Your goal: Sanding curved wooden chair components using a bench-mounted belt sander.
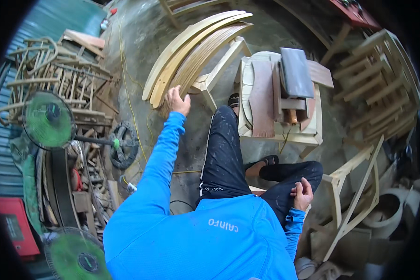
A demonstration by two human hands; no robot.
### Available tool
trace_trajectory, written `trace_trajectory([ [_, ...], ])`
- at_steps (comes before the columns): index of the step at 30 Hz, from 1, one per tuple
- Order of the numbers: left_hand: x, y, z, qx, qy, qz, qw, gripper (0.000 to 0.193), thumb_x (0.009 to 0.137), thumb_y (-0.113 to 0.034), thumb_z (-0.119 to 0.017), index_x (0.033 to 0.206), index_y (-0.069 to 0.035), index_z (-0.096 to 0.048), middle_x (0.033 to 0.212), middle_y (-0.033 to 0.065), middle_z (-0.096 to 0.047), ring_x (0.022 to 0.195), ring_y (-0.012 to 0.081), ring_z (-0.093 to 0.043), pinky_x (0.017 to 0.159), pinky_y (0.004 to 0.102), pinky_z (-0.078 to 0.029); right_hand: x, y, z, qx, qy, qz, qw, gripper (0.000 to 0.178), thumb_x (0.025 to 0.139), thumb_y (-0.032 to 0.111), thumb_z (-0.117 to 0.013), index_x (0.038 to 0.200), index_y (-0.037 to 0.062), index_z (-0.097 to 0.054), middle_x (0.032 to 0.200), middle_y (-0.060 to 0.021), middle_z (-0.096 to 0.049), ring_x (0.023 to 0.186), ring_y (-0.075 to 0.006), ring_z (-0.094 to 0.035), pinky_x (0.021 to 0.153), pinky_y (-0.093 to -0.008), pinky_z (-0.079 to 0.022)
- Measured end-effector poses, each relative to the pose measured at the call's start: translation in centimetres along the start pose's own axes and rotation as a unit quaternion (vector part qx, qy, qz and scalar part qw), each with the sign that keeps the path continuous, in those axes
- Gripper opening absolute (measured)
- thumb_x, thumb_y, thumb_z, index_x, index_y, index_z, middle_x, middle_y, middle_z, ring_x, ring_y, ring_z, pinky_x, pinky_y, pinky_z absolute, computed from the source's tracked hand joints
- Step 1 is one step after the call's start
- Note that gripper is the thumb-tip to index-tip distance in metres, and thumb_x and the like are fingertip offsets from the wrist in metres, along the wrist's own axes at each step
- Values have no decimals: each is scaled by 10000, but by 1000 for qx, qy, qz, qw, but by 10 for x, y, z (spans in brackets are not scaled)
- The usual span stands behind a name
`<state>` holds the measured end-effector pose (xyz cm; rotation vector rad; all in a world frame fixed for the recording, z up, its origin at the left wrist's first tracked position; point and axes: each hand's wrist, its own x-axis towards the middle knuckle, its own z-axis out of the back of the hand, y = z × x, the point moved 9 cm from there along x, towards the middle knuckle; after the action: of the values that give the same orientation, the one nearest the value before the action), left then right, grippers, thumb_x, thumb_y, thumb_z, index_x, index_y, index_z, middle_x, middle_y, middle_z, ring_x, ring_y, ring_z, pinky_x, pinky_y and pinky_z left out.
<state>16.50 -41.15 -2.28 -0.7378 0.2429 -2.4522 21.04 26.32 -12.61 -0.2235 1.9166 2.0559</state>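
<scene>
Wooden slats (pixel 203 52): seems to reach with loosely open left hand (pixel 178 101); holds right hand (pixel 302 195) half-open; likely calls for gripping next.

Grey concrete floor (pixel 135 51) spreads across the frame. Blue-green metal sheeting (pixel 63 18) covers the upper left. Two green fans (pixel 51 112) stand at left, a red box (pixel 16 226) lower left; wooden slats (pixel 380 84) stack upper right.
</scene>
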Motion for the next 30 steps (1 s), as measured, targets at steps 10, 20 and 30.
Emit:
trace_trajectory([
  [10, 46, 140, -53, 151, 6, 136, 979, 615, 819, -306, -743, 1374, -152, -524, 1383, 137, -517, 1319, 364, -451, 1067, 549, -414, 18, -1, -3, -107, -27, -67, 992, 342, 972, 123, -687, 1292, 11, -643, 906, -57, -699, 662, -103, -638, 503, -223, -511],
  [20, 82, 211, -117, 189, 319, 150, 917, 794, 759, -345, -769, 1433, -65, -456, 1327, 218, -622, 1225, 399, -599, 1046, 476, -494, 27, 3, -31, -189, -12, -86, 978, 318, 915, 131, -724, 1214, 27, -691, 883, -35, -712, 629, -104, -631, 496, -228, -483],
  [30, 44, 58, -63, -465, 345, 282, 765, 618, 704, -127, -824, 1221, -89, -488, 869, 117, -586, 607, 260, -594, 470, 458, -486, 28, 19, -59, -164, 72, -51, 982, 287, 904, 79, -718, 1180, 6, -701, 898, -56, -723, 660, -112, -652, 577, -255, -538],
])
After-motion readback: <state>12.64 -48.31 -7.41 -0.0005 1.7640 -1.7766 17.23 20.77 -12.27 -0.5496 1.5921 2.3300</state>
